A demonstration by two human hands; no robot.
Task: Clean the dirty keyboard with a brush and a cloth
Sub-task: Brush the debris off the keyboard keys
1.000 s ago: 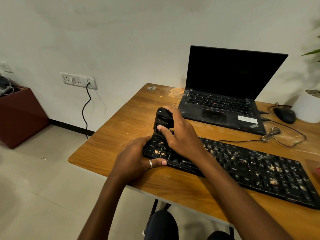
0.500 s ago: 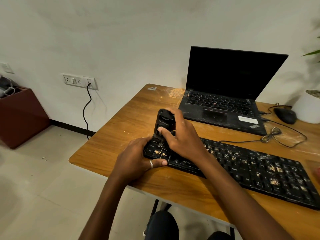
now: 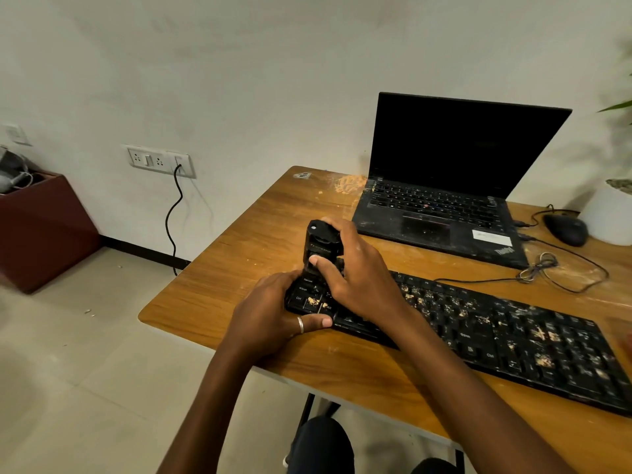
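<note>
Both forearms, left and right, are bare up to the lower frame edge. The left hand carries one ring: a plain, narrow, silver-coloured band on the digit nearest the camera. The right hand is bare. Dark trousers cover both knees; the fabric is plain, with no visible pattern.

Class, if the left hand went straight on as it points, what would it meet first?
Probably the brush gripped by the right hand, standing just beyond the left hand on the keyboard; depth is unclear.
</note>
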